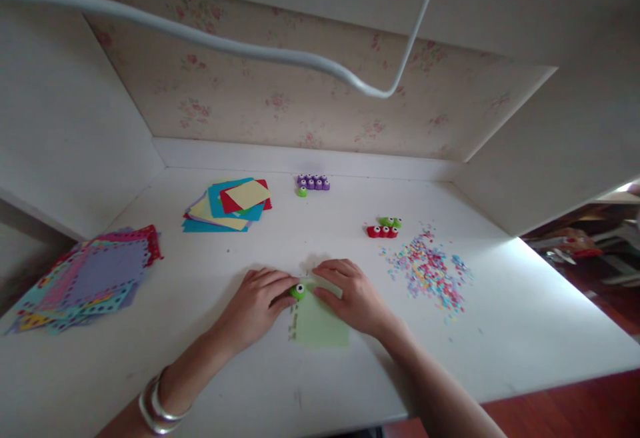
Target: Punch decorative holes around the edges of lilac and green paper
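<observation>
A pale green sheet of paper [325,321] lies on the white tabletop in front of me, with small punched marks along its left edge. My left hand [263,301] grips a small green craft punch [298,291] at the sheet's upper left corner. From the other side, my right hand [350,291] holds the paper near its top edge, fingers along the edge and thumb on the sheet. The tips of its fingers are slightly blurred.
Stacked coloured paper [235,201] lies back left; punched sheets [113,271] are nearer left. Purple punches [314,183] stand at the back, with a green one [303,192]. Red punches [383,232] and green ones [391,222] neighbour scattered confetti [430,268]. A white cable [250,48] hangs above.
</observation>
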The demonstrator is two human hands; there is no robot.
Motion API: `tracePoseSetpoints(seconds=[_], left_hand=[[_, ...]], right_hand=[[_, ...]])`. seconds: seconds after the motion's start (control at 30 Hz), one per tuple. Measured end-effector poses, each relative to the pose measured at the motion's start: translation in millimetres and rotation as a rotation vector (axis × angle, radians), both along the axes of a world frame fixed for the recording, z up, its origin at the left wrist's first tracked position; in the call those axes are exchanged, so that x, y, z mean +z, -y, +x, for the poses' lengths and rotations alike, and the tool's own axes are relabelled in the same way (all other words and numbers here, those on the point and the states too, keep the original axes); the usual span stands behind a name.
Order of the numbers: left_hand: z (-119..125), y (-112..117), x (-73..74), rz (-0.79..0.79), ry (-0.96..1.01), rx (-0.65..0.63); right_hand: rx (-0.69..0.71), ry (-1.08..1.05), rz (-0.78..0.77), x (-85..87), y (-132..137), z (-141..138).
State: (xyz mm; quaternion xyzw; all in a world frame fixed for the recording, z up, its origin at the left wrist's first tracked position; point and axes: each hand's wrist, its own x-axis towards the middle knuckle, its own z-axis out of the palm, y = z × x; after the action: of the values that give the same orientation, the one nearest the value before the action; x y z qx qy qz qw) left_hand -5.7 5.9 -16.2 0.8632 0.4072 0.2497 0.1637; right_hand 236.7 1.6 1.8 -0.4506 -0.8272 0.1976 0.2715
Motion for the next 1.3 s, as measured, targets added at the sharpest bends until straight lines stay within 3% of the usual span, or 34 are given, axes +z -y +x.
tracePoseSetpoints(seconds=[0.27, 0.87, 1.3], left_hand=[[-4.5, -1.7, -0.9, -0.067, 0.016, -0.005], [-3.9, -1.1, 0.2, -0.081, 0.011, -0.013], [8.6, -5.9, 19.0, -0.273, 0.195, 0.091]], right_hand=[[0.086, 0.136, 0.089, -3.5, 9.2, 7.5], [0.067, 0.145, 0.121, -8.4, 7.0, 4.7], [0.052, 0.136, 0.127, -6.6, 7.2, 3.7]])
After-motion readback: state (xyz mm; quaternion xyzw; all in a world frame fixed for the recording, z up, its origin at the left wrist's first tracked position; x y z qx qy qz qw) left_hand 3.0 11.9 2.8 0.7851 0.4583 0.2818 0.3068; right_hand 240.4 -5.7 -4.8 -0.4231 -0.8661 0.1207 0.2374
